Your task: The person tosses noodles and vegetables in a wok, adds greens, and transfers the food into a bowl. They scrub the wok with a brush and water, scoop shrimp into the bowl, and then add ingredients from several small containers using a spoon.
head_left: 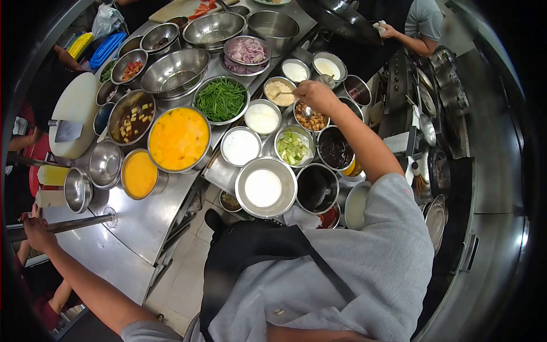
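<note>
My right hand (pixel 319 98) is closed around the handle of a spoon (pixel 286 93), which dips into a steel bowl of tan powder (pixel 278 86). Below my wrist, a ladle (pixel 307 110) rests in a bowl of browned cubes (pixel 315 122). Nearby are a bowl of chopped green pieces (pixel 293 148) and a container of dark sauce (pixel 336 149). Far to the left, my left hand (pixel 39 233) is wrapped round a metal post (pixel 80 223) that is fixed to the steel counter (pixel 128 239).
Pots of yellow liquid (pixel 179 138), cut green beans (pixel 221 99) and sliced onions (pixel 249 51) crowd the counter. A large bowl of white liquid (pixel 266 187) stands before my apron. A co-worker (pixel 421 28) is at a large wok (pixel 342 20). A cleaver (pixel 67 130) lies on a round board (pixel 77 102).
</note>
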The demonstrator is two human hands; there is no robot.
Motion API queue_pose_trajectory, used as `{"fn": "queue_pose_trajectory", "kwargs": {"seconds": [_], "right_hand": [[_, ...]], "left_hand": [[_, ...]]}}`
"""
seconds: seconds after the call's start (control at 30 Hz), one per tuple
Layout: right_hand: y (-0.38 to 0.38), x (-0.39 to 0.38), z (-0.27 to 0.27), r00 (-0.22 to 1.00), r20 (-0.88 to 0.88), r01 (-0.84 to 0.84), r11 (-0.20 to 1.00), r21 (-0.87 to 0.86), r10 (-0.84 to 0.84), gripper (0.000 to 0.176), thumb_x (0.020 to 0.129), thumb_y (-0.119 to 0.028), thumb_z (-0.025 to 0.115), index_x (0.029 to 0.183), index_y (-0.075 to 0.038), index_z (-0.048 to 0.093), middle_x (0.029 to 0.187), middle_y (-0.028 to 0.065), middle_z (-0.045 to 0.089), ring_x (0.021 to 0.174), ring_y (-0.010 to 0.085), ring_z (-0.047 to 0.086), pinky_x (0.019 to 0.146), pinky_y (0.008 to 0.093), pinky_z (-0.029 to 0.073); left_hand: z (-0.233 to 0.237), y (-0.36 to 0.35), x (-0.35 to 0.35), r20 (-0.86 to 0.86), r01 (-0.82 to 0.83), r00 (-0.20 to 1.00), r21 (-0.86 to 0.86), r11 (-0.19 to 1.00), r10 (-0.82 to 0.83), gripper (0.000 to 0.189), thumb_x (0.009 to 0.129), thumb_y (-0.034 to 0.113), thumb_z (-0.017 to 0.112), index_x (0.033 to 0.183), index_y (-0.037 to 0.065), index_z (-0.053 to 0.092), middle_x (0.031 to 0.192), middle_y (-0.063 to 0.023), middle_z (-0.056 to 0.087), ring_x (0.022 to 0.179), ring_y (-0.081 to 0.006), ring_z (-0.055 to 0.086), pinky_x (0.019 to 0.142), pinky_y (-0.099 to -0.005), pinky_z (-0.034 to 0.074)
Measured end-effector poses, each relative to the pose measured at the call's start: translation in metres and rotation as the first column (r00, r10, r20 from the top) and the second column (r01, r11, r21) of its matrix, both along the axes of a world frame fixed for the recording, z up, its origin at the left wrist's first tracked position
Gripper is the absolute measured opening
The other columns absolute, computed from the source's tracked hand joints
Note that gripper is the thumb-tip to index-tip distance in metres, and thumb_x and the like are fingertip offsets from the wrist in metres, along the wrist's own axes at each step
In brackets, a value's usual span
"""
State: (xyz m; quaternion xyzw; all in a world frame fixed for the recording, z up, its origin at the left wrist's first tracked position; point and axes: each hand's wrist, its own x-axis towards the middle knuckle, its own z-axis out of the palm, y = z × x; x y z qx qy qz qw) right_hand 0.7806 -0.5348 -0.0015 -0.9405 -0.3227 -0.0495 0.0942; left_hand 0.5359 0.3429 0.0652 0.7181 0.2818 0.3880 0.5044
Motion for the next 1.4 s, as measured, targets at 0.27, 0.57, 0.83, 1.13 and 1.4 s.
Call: {"fn": "queue_pose_trajectory", "kwargs": {"seconds": [0.27,0.57,0.83,1.13,1.4], "right_hand": [[0.007,0.003,-0.018,0.985,0.108,0.117,0.983,0.142,-0.133,0.017,0.083,-0.018,0.059,0.089,-0.007,0.07,0.086,0.0133,0.066,0.081,0.0325,0.063,0.073,0.041,0.05],[0.0,-0.019,-0.01,0.942,0.019,0.33,0.932,0.15,-0.336,0.02,0.084,-0.02,0.058,0.09,-0.006,0.07,0.088,0.015,0.066,0.082,0.0334,0.063,0.075,0.0421,0.05],[0.017,0.002,-0.022,0.942,0.152,0.276,0.947,0.166,-0.301,0.018,0.084,-0.017,0.056,0.091,-0.009,0.07,0.086,0.0118,0.065,0.081,0.0314,0.063,0.072,0.0415,0.05],[0.011,-0.018,-0.008,0.966,0.07,0.243,0.966,0.089,-0.25,0.016,0.083,-0.018,0.058,0.089,-0.009,0.07,0.087,0.0119,0.066,0.081,0.0312,0.063,0.072,0.0405,0.05],[0.013,-0.019,0.005,0.949,0.133,0.263,0.95,0.17,-0.287,0.017,0.085,-0.019,0.057,0.091,-0.009,0.07,0.085,0.0111,0.064,0.082,0.0308,0.062,0.074,0.0397,0.05]], "left_hand": [[-0.002,0.005,-0.002,0.013,-0.007,1.0,-0.016,1.0,0.007,0.029,0.094,0.01,0.046,0.12,0.001,0.054,0.08,-0.0011,0.049,0.061,-0.0109,0.045,0.054,-0.0244,0.037],[-0.002,0.005,-0.003,0.004,-0.055,0.999,0.045,0.998,0.054,0.028,0.094,0.011,0.047,0.119,0.001,0.054,0.078,-0.001,0.047,0.06,-0.0112,0.044,0.053,-0.0252,0.036],[0.009,-0.015,0.002,0.135,0.084,0.989,-0.178,0.98,-0.06,0.014,0.096,0.017,0.046,0.099,0.005,0.051,0.068,0.0011,0.04,0.053,-0.0106,0.039,0.05,-0.0246,0.033],[0.015,-0.04,0.0,0.195,0.119,0.979,-0.267,0.956,-0.067,0.023,0.097,0.023,0.045,0.08,0.008,0.05,0.059,0.0029,0.034,0.048,-0.0098,0.035,0.047,-0.0243,0.03],[0.043,-0.088,0.013,0.165,-0.025,0.984,-0.285,0.958,0.075,0.022,0.097,0.024,0.043,0.104,0.006,0.054,0.06,0.0036,0.032,0.048,-0.0084,0.032,0.048,-0.0234,0.029]]}}
